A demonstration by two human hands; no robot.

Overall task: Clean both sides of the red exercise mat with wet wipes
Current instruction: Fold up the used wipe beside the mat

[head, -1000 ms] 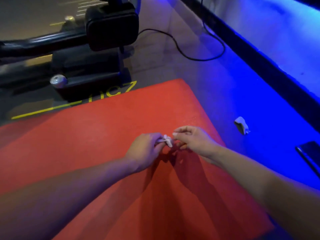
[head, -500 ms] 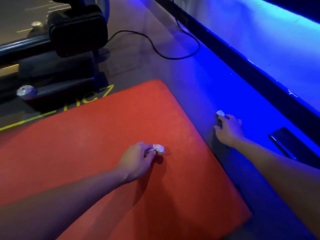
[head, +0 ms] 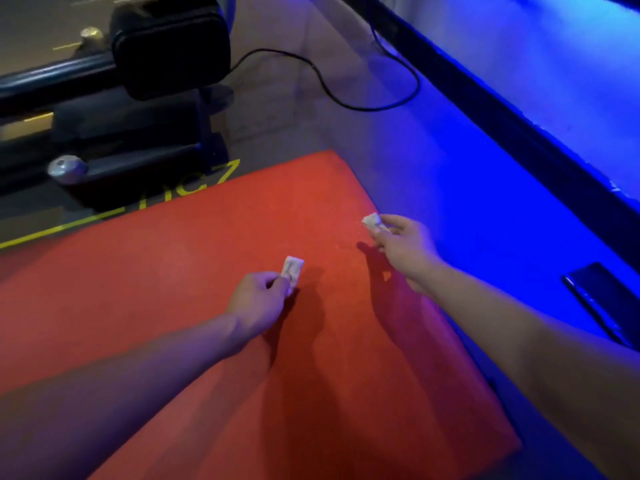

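Note:
The red exercise mat [head: 180, 278] lies flat on the floor and fills the lower left of the view. My left hand [head: 256, 299] hovers over the mat's middle and pinches a small folded white wipe [head: 292, 268] between thumb and fingers. My right hand [head: 403, 247] is at the mat's right edge and pinches a second small crumpled white wipe [head: 372, 221] at its fingertips.
A black exercise machine [head: 138, 98] with a pad and a metal knob stands just beyond the mat's far edge. A black cable [head: 346, 98] loops across the floor. A dark phone [head: 602, 299] lies on the blue-lit floor at right, beside a black wall base [head: 519, 133].
My right hand left the left hand, reached to the floor right of the mat, picked up the second wipe and brought it back to the mat's edge. The left hand kept its wipe.

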